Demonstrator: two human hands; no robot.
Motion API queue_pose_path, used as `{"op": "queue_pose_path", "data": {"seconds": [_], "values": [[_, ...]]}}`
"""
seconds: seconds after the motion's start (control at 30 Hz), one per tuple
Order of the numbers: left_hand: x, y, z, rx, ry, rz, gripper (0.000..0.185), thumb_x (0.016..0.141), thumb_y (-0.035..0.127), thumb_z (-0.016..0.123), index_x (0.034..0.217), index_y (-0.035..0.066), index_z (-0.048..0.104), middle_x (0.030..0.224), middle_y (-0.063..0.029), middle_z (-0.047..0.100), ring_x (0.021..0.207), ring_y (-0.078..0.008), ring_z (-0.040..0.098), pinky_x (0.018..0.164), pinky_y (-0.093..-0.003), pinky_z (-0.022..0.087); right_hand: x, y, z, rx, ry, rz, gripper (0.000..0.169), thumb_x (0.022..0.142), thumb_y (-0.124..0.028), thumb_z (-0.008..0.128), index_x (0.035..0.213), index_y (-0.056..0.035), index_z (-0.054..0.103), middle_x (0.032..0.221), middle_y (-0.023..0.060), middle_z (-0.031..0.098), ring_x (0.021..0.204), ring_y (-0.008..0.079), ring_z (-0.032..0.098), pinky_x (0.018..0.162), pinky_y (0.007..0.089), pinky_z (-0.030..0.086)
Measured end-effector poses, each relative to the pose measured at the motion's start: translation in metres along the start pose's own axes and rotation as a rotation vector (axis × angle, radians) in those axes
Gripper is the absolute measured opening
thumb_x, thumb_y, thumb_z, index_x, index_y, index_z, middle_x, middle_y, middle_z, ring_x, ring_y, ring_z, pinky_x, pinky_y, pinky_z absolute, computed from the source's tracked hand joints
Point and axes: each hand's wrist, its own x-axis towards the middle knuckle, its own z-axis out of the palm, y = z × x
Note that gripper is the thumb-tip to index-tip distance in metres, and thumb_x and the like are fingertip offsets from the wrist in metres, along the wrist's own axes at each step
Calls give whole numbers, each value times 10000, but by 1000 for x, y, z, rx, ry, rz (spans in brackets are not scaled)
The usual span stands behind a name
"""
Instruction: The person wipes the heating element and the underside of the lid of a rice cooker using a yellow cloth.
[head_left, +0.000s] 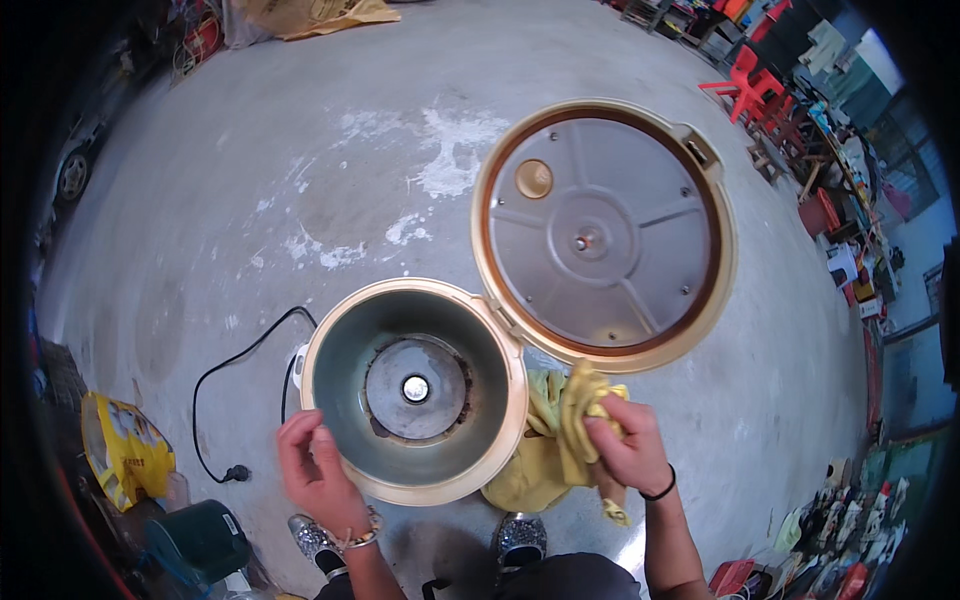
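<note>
A large rice cooker body (514, 420) stands on the concrete floor before me, its inner pot out, with the round heating plate (390, 409) and brown stains around it showing inside. Its hinged lid (600, 157) is swung wide to the upper right, metal inner side up. My left hand (319, 472) is at the cooker's lower left rim, fingers curled and apart, holding nothing. My right hand (630, 442) grips a crumpled yellow cloth (581, 420) right of the cooker, below the lid. More yellow-green cloth (529, 476) lies beside the cooker's right wall, partly hidden behind the held part.
A black power cord (217, 367) with a plug loops left of the cooker. At lower left are a yellow bag (127, 450) and a dark green bin (199, 540). Red plastic chairs (742, 82) and a cluttered table stand at upper right; shoes line the lower right.
</note>
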Motion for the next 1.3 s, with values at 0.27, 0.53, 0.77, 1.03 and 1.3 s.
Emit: {"op": "queue_pose_path", "data": {"seconds": [0.27, 0.53, 0.77, 1.03, 1.3], "values": [[-13, 66, 75, -322, -443, -100, 114, 856, -16, 558, 962, -24, 601, 966, -81, 580, 865, -137, 573, 766, -245, 463, -50, 7, -42, 66, 179, 32, 107, 790, -36, 598, 874, 27, 619, 681, 99, 599, 586, 153, 569, 558, 280, 436], [-76, 91, 108, -444, -948, -117, 354, 839, 113, 656, 1144, -26, 541, 1084, -99, 588, 968, -159, 588, 825, -273, 475, -39, -16, -31, 81, 156, -80, 275, 902, -128, 519, 1105, 54, 558, 879, 153, 628, 751, 234, 614, 676, 304, 464], [-79, 105, 113, -40, -492, 418, 561, 693, 108, 753, 1181, -22, 509, 1170, -163, 527, 1035, -286, 555, 893, -367, 446, -34, -22, -26, 332, 61, -88, 612, 985, -413, 336, 1297, 109, 396, 1097, 226, 574, 979, 270, 585, 854, 311, 433], [-81, 110, 119, -43, -685, 297, 440, 676, 23, 744, 1067, -16, 546, 1080, -176, 547, 986, -284, 563, 851, -352, 454, -38, -27, -21, 373, -1, -81, 818, 924, -605, 318, 1317, 109, 380, 1105, 204, 577, 939, 248, 611, 792, 290, 472], [-44, 94, 121, -779, -597, -415, 192, 964, 98, 479, 1122, -12, 481, 1039, -46, 588, 910, -81, 554, 822, -226, 450, -40, -21, -37, 479, 353, -150, 553, 987, -423, 375, 1124, 63, 600, 975, 176, 645, 800, 207, 635, 703, 296, 514]]}}
